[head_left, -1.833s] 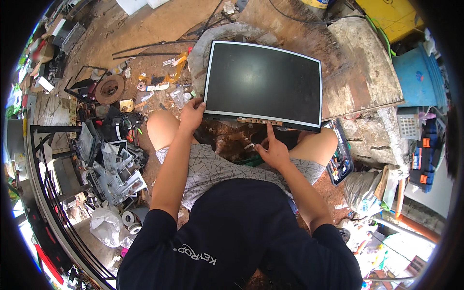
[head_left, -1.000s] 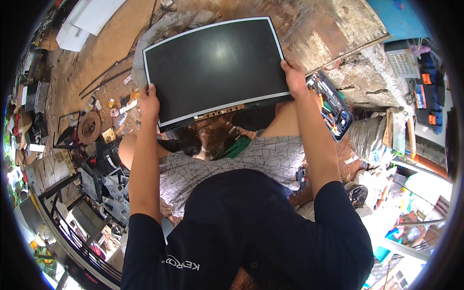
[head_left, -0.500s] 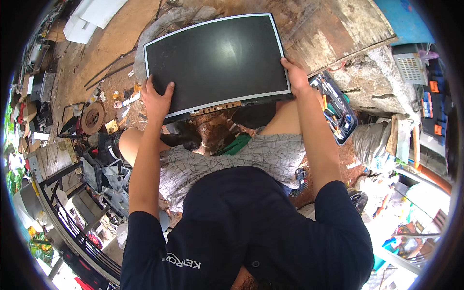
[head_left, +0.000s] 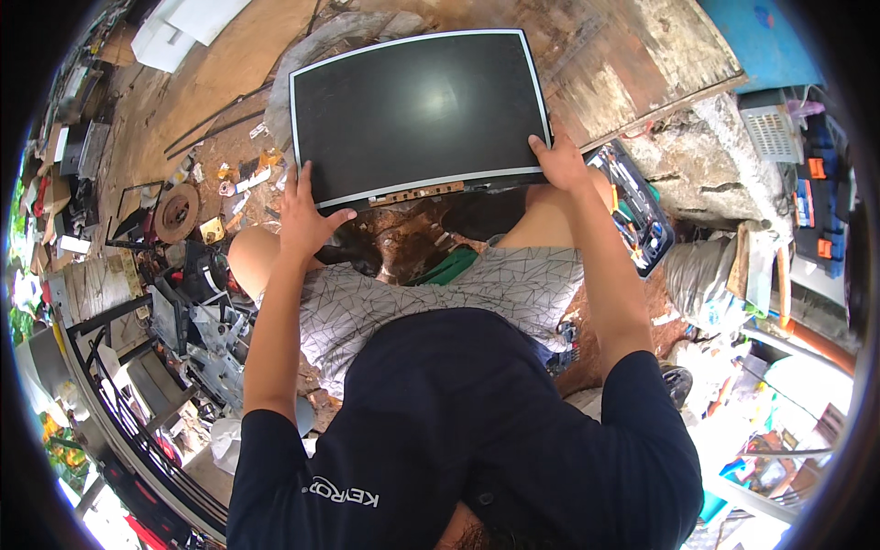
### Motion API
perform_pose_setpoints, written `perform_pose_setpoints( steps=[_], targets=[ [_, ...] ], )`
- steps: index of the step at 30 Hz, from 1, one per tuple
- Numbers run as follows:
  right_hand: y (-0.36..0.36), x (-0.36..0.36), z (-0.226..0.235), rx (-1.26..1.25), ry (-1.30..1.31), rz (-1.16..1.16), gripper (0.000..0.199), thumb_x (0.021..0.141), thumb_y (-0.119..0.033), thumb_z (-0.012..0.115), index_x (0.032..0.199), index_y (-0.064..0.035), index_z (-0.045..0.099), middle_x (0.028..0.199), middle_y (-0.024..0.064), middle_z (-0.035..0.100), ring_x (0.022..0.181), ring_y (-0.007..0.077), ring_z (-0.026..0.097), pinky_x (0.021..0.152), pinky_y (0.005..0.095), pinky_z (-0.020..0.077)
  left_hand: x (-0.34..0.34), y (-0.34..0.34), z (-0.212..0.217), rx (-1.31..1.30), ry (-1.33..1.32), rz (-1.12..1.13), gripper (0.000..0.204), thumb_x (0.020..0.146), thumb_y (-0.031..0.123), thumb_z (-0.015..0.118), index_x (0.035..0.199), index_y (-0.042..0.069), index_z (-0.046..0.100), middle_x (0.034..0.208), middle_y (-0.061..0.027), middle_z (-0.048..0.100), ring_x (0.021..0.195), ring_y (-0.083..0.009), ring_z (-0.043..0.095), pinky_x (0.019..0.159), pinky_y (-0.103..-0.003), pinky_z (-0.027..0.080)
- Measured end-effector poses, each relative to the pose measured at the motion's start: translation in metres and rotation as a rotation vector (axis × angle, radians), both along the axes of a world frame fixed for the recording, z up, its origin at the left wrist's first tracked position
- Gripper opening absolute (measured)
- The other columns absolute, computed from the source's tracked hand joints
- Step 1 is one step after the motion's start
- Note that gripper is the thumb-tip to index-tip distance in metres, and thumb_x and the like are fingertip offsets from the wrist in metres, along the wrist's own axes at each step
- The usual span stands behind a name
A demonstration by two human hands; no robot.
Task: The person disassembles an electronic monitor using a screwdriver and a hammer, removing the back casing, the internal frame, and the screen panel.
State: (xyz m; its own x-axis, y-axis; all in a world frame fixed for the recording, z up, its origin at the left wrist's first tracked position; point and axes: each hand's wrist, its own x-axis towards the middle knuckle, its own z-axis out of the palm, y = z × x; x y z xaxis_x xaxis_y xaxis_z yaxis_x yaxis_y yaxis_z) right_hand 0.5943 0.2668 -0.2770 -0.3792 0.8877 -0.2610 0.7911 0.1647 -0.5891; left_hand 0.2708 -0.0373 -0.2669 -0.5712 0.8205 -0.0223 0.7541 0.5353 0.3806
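A black display panel with a thin silver rim leans in front of my knees, a strip of circuit board showing along its lower edge. My right hand grips its right side low down, thumb on the front and fingers around the edge. At the lower left corner, my left hand has its fingers stretched up along the side edge. Its thumb points away below the panel, so this hand is open against the corner. What supports the panel from behind is hidden.
An open toolbox with hand tools lies right of my knee. Left of me are a round rusty disc, scrap parts and a black metal frame. Wooden boards lie beyond the panel. A green cloth is between my legs.
The panel has shifted slightly right and straightened. My left thumb has come off its front, and that hand has slid down to the corner. My right hand has moved lower along the side.
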Motion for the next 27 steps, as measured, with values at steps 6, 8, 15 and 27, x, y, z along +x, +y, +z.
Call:
perform_pose_setpoints(
  steps=[6,8,15,27],
  targets=[
    [-0.039,-0.012,0.018,0.449,0.012,0.328,0.082,0.082,-0.030,0.073,0.150,-0.0069,0.035,0.145,0.0222,0.044,0.130,0.0423,0.046,0.112,0.0484,0.0358,0.021,-0.007,-0.038,0.408,-0.743,0.744,0.091,0.082,0.028,0.083,0.149,0.002,0.028,0.139,-0.0204,0.048,0.126,-0.0328,0.052,0.105,-0.045,0.043],
    [-0.055,-0.023,0.027,0.577,0.001,0.525,0.085,0.077,-0.029,0.077,0.150,-0.0129,0.036,0.149,0.0174,0.040,0.136,0.0365,0.041,0.114,0.0473,0.0329,0.039,-0.012,-0.052,0.742,-1.250,0.890,0.054,0.090,0.017,0.072,0.134,0.004,0.045,0.123,-0.0142,0.058,0.111,-0.0279,0.059,0.099,-0.045,0.047],
    [-0.069,-0.091,0.055,0.576,-0.414,1.035,0.093,0.073,-0.028,0.082,0.151,-0.0159,0.034,0.153,0.0162,0.038,0.142,0.0323,0.037,0.117,0.0494,0.0317,0.035,-0.005,-0.076,0.773,-1.512,0.960,0.022,0.097,0.007,0.054,0.119,0.005,0.055,0.109,-0.0097,0.062,0.100,-0.0256,0.061,0.089,-0.045,0.055],
    [-0.068,-0.124,0.068,0.596,-0.706,1.271,0.099,0.069,-0.024,0.085,0.151,-0.0094,0.032,0.155,0.0224,0.036,0.136,0.0347,0.047,0.115,0.0497,0.0349,0.039,0.000,-0.056,0.745,-1.444,0.930,0.029,0.094,0.002,0.053,0.120,-0.006,0.043,0.115,-0.0158,0.054,0.100,-0.0298,0.062,0.086,-0.045,0.060]
  ],
)
